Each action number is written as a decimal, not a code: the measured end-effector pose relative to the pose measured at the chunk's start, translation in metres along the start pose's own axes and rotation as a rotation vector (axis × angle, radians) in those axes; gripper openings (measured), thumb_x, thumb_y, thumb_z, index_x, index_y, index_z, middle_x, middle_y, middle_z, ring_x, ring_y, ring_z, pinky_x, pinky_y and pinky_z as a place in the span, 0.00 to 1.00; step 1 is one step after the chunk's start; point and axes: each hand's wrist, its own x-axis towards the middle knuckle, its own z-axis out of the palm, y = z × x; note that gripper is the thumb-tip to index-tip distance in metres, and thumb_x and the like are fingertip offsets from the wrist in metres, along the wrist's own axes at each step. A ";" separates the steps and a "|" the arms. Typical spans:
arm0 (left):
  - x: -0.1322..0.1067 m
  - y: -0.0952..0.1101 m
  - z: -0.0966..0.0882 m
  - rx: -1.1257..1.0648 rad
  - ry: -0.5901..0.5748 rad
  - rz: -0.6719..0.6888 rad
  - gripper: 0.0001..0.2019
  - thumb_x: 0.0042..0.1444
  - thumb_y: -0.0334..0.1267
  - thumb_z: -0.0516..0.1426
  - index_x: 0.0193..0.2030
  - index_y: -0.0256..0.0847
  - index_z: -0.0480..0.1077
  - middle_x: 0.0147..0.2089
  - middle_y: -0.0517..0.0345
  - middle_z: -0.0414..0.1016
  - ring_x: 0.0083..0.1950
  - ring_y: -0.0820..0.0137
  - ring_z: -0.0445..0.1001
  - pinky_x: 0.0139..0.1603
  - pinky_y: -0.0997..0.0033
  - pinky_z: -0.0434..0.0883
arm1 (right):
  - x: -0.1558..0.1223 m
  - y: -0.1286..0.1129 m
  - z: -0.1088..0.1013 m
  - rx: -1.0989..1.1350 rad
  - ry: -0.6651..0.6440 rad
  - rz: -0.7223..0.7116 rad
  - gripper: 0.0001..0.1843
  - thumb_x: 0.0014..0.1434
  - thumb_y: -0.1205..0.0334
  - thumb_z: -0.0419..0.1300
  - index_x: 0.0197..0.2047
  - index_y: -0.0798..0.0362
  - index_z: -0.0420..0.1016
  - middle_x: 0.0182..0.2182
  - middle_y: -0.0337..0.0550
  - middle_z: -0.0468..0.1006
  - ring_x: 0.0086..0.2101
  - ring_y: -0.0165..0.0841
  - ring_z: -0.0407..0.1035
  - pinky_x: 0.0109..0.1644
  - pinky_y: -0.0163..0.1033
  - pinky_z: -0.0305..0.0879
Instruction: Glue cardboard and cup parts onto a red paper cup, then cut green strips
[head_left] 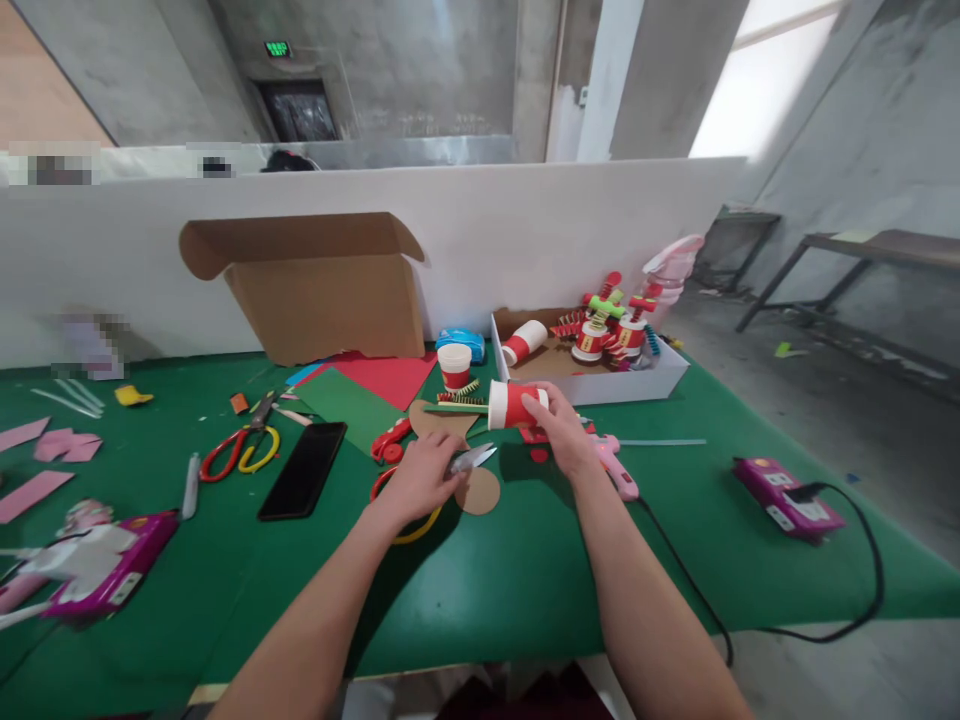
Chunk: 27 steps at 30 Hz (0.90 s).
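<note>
My right hand [557, 425] is wrapped round a red-and-white paper cup [512, 405], which it holds tipped on its side above the table. My left hand [431, 468] is closed over a pair of scissors [474, 458] at the pivot. The blades point right, and the red and yellow handles show partly beneath the hand and wrist. Just under the blade tips lies a brown cardboard disc [478, 491]. Another paper cup [454, 367] stands upright behind, near a piece of cut cardboard [442, 422]. A pink glue gun [616, 468] lies beside my right forearm.
A white box [600, 388] at the back right holds decorated cups and coiled paper strips. Left of my hands lie a black phone [304, 470], second scissors [251, 437], and green [349, 408] and red sheets [394, 378]. A power cord [690, 580] runs to a purple pack [787, 498].
</note>
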 end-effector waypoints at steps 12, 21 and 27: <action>0.007 0.005 0.010 0.186 -0.125 -0.151 0.20 0.51 0.29 0.53 0.52 0.41 0.64 0.48 0.44 0.76 0.51 0.51 0.74 0.45 0.60 0.65 | -0.007 -0.002 0.012 -0.034 -0.076 0.042 0.25 0.48 0.39 0.63 0.40 0.49 0.66 0.22 0.30 0.66 0.20 0.25 0.57 0.20 0.31 0.53; -0.005 -0.025 -0.018 0.263 -0.199 -0.333 0.22 0.50 0.29 0.54 0.54 0.39 0.62 0.48 0.45 0.76 0.49 0.54 0.75 0.41 0.63 0.67 | -0.007 0.005 0.017 0.049 -0.061 0.067 0.28 0.52 0.31 0.58 0.28 0.50 0.62 0.18 0.30 0.63 0.18 0.25 0.57 0.19 0.32 0.53; -0.004 -0.016 -0.017 0.069 -0.188 -0.016 0.13 0.54 0.42 0.59 0.45 0.42 0.68 0.50 0.49 0.73 0.52 0.57 0.71 0.48 0.64 0.68 | -0.003 0.019 0.028 0.041 -0.047 0.192 0.30 0.50 0.30 0.59 0.25 0.50 0.63 0.16 0.32 0.64 0.18 0.27 0.58 0.19 0.34 0.52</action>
